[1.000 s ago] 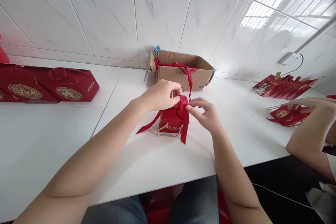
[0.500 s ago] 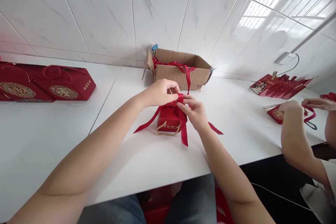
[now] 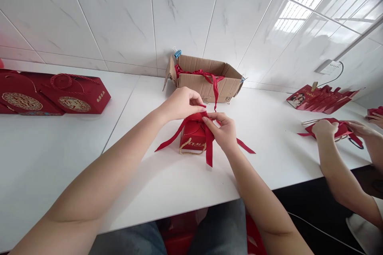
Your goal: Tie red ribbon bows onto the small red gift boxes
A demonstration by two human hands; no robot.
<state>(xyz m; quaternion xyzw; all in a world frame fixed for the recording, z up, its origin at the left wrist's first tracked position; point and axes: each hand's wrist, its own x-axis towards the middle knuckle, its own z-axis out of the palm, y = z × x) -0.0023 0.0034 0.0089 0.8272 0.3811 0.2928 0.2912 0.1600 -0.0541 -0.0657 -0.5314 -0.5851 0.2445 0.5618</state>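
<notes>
A small red gift box [image 3: 191, 140] with gold lettering and a gold cord handle stands on the white table in front of me. Red ribbon [image 3: 209, 153] crosses its top, with loose tails hanging at the front and lying out to both sides. Above the box, my left hand [image 3: 187, 103] pinches a bit of the ribbon between thumb and fingers. My right hand [image 3: 223, 129] is closed on the ribbon at the top right of the box, thumb in front. The fingers partly hide where the ribbon crosses.
Behind the box stands an open cardboard box [image 3: 206, 87] of red ribbon, with blue binder clips. Larger red boxes [image 3: 80, 95] stand at the left. Red bags [image 3: 321, 99] stand at the right, near a co-worker's hands [image 3: 326, 129] on another red box [image 3: 335, 127].
The ribbon loop that stood up between my hands is now lower and flatter. My left hand has risen slightly. The co-worker's hands have shifted, with ribbon now lying across their box.
</notes>
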